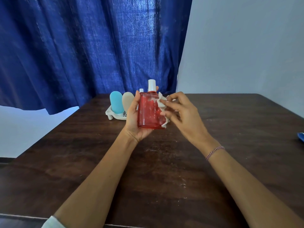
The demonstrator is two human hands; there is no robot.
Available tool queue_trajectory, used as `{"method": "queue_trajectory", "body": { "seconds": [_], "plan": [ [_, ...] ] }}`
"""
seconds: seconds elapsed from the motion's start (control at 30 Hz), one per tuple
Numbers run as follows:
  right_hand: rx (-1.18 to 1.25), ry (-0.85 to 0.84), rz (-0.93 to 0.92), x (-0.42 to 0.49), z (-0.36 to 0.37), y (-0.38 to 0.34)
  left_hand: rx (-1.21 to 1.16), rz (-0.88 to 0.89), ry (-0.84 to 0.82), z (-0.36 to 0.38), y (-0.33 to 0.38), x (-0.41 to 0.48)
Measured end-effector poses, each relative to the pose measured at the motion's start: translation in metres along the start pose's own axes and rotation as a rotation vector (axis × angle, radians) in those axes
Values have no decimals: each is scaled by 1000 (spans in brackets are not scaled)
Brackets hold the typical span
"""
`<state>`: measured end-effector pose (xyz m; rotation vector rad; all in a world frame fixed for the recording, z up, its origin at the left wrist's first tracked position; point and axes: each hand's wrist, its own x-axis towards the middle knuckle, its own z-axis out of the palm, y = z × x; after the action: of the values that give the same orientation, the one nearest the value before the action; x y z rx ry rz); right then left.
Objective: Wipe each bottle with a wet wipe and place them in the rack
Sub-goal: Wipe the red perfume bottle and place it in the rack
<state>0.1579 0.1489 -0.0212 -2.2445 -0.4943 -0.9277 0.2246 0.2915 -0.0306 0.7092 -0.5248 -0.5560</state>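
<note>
Now, going from the left, a white rack [115,116] is sitting on the dark brown bench [156,162], far back by the blue curtain [82,46]. A light blue bottle [116,102] and a tan bottle [127,100] are standing up in the rack, side by side, with the tan one at 3 o'clock from the blue one. A small white cap [141,90] is peeking out behind the left hand; what it belongs to is hidden.

The left hand [134,122] is holding a red bottle [150,111] up in the air above the bench, at 3 o'clock from the rack and closer to the person. The left fingers [137,96] are wrapping around the back and left edge of the bottle, and its bottom is sitting in the palm. The red bottle is standing up straight, and its white cap [151,85] is pointing to 12 o'clock.

The right hand [182,112] is at 3 o'clock from the bottle. Its fingers [164,102] are pinching a crumpled white wet wipe [162,106] and pressing it on the bottle's right edge. A thin pink band [214,152] is going around the right wrist.

Way over at the right edge of the bench, a small blue thing [301,136] is poking into view, too cut off to tell what it is.
</note>
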Motion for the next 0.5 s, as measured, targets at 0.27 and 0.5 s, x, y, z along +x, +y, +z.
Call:
{"method": "queue_trajectory", "body": {
  "seconds": [0.27,0.5],
  "plan": [
    [120,-287,-33,1,-5,10,-13,58,28,-8,6,0],
    [54,-318,-80,2,-8,16,13,36,77,-7,5,-1]
  ]
}}
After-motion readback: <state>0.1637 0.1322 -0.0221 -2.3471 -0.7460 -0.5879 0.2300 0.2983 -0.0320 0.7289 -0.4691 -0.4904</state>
